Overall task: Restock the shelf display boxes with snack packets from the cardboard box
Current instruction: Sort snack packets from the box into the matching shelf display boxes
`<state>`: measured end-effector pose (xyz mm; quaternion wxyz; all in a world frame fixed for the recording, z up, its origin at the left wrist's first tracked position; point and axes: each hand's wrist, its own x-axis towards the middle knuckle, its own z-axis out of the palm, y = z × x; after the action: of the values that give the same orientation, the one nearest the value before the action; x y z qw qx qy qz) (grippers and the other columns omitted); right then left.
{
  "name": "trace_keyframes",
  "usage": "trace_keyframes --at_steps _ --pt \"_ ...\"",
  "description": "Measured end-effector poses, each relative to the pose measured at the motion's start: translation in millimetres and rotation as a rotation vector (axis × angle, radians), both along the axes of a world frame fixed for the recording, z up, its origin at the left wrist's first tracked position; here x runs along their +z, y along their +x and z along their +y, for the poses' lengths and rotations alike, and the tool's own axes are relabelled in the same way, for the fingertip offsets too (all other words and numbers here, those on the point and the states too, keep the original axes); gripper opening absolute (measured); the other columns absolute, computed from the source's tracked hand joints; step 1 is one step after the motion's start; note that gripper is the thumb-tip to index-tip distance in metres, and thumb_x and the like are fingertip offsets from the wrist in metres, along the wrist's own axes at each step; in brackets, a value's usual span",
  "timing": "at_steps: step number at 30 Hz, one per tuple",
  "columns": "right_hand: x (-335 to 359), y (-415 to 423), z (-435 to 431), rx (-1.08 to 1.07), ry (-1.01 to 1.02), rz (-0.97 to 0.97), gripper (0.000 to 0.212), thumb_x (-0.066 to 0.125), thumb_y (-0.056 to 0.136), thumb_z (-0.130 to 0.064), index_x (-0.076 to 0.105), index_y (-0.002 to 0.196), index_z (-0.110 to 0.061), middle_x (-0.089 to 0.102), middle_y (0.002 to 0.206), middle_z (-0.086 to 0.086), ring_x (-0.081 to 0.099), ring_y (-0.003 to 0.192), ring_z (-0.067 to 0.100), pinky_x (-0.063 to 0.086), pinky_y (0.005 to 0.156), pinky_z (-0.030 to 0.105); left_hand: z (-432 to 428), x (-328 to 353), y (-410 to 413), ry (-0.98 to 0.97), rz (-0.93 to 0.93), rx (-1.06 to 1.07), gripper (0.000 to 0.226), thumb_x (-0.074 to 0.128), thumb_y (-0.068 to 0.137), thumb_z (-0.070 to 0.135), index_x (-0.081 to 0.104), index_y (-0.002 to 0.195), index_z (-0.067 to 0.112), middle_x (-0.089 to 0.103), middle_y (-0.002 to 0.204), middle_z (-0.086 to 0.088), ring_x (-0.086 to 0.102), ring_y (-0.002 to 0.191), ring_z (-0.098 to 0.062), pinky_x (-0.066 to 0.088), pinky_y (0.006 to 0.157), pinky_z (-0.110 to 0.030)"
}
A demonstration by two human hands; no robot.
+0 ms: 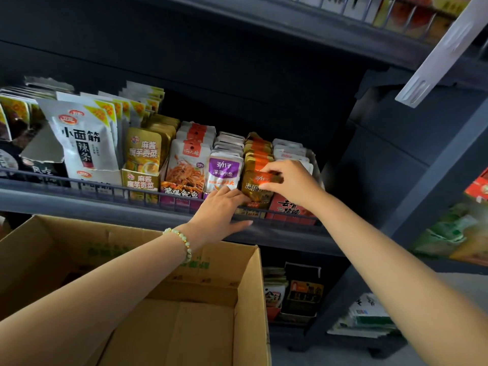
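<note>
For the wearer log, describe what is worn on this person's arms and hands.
No sleeves show on either forearm, and neither the left hand nor the right hand has a glove or visible ring. The left wrist carries a bracelet of pale green round beads with small gold spacers. The right wrist wears nothing.

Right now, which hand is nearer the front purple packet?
Left. The left hand lies just below the purple packet; the right hand pinches the gold packet beside it.
</note>
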<state>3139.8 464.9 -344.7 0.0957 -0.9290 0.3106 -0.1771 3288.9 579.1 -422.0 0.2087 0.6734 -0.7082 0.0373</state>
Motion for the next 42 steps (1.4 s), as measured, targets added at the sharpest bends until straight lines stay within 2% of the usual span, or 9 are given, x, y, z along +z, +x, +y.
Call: trace_keyframes --at_steps 3,7,10,14,22,26,29,38,42 --pt "-1 -2 0 0.011 0.021 -0.025 0.035 0.072 0.083 -0.031 0.065 0.116 -0.024 0.063 0.120 -0.003 0.056 0.112 0.013 0.049 0.096 0.040 3 0 -1 -0.026 0.036 -0.018 0.055 0.054 0.092 0.050 0.046 0.139 0.023 0.049 0.138 0.007 0.039 0.125 -0.016 0.030 0.105 -0.030" --pt "15 -20 3 0.053 0.215 -0.203 0.024 0.074 0.081 -0.025 0.066 0.104 -0.025 0.068 0.103 -0.010 0.064 0.093 0.001 0.052 0.084 0.019 9 9 -8 -0.151 0.204 -0.079 0.049 0.056 0.094 0.042 0.049 0.138 0.022 0.053 0.136 0.005 0.049 0.122 -0.015 0.042 0.099 -0.029" --pt "26 -44 -2 0.030 0.333 -0.348 0.018 0.071 0.084 -0.025 0.069 0.102 -0.022 0.070 0.102 -0.009 0.067 0.092 0.003 0.053 0.082 0.017 6 21 -21 -0.141 0.285 -0.141 0.051 0.054 0.095 0.041 0.043 0.141 0.023 0.053 0.137 0.004 0.054 0.118 -0.013 0.045 0.092 -0.022" --pt "30 -77 -24 -0.093 0.327 -0.430 0.017 0.067 0.088 -0.021 0.068 0.105 -0.017 0.069 0.106 -0.006 0.065 0.097 0.005 0.052 0.083 0.015 -12 31 -44 -0.114 0.274 -0.204 0.050 0.052 0.097 0.037 0.040 0.143 0.023 0.049 0.142 0.004 0.048 0.128 -0.013 0.042 0.102 -0.026" --pt "24 -74 -72 -0.152 0.308 -0.075 0.074 0.079 0.077 -0.024 0.041 0.141 -0.021 0.038 0.149 0.001 0.036 0.134 0.012 0.031 0.107 0.027 -53 41 -61 0.054 0.014 -0.187 0.049 0.047 0.099 0.032 0.036 0.145 0.019 0.049 0.141 -0.002 0.051 0.125 -0.019 0.045 0.101 -0.033" --pt "24 -49 -91 -0.127 0.268 0.082 0.101 0.084 0.071 -0.026 0.022 0.151 -0.019 0.025 0.155 0.002 0.028 0.140 0.019 0.024 0.108 0.021 -67 44 -63 0.092 -0.091 -0.160 0.040 0.044 0.100 0.034 0.046 0.137 0.019 0.059 0.128 -0.004 0.058 0.113 -0.021 0.050 0.094 -0.036" --pt "18 -32 -103 -0.130 0.231 0.192 0.117 0.087 0.064 -0.035 0.013 0.153 -0.020 0.017 0.157 0.004 0.022 0.143 0.021 0.024 0.117 0.032 -77 47 -58 0.082 -0.077 -0.136 0.034 0.048 0.099 0.033 0.056 0.132 0.027 0.065 0.122 0.000 0.061 0.110 -0.018 0.048 0.094 -0.031" --pt "16 -30 -98 -0.108 0.014 0.249 0.104 0.085 0.063 -0.040 0.025 0.145 -0.023 0.023 0.139 0.002 0.024 0.131 0.021 0.029 0.111 0.037 -82 45 -53 0.050 -0.006 -0.147 0.031 0.053 0.097 0.034 0.061 0.127 0.032 0.065 0.125 0.010 0.062 0.109 -0.011 0.048 0.094 -0.028" --pt "8 -40 -86 -0.075 0.060 0.134 0.091 0.084 0.068 -0.029 0.030 0.141 -0.027 0.034 0.141 0.001 0.038 0.117 0.013 0.039 0.089 0.025 -81 45 -54 0.042 -0.008 -0.163 0.032 0.053 0.096 0.036 0.061 0.127 0.030 0.063 0.127 0.011 0.060 0.111 -0.010 0.047 0.095 -0.029"
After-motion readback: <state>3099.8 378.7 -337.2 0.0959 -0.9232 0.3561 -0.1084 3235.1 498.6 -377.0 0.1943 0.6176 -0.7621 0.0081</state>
